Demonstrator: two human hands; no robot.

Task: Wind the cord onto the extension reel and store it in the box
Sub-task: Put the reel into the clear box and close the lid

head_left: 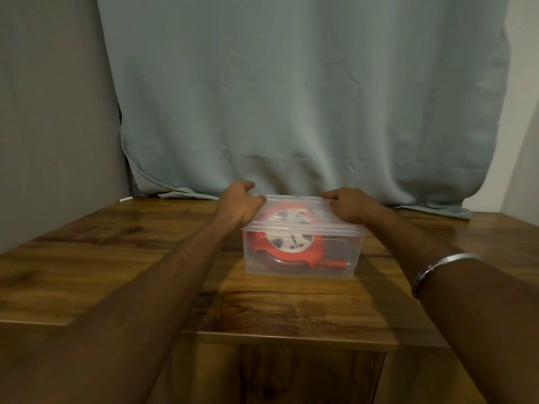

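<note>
A clear plastic box (300, 269) stands on the wooden table (116, 258), near its middle. Inside lies the red extension reel (287, 247) with a white face, a dark handle and a red crank, seen through the walls. A clear lid (303, 225) sits on top of the box. My left hand (237, 204) grips the lid's far left corner. My right hand (348, 205) presses and grips the lid's far right edge. The cord itself is not visible outside the reel.
A pale green curtain (291, 97) hangs right behind the table, its hem resting on the tabletop. A grey wall (52, 112) is to the left. The table's front edge has a step near me. A metal bracelet (437, 269) is on my right wrist.
</note>
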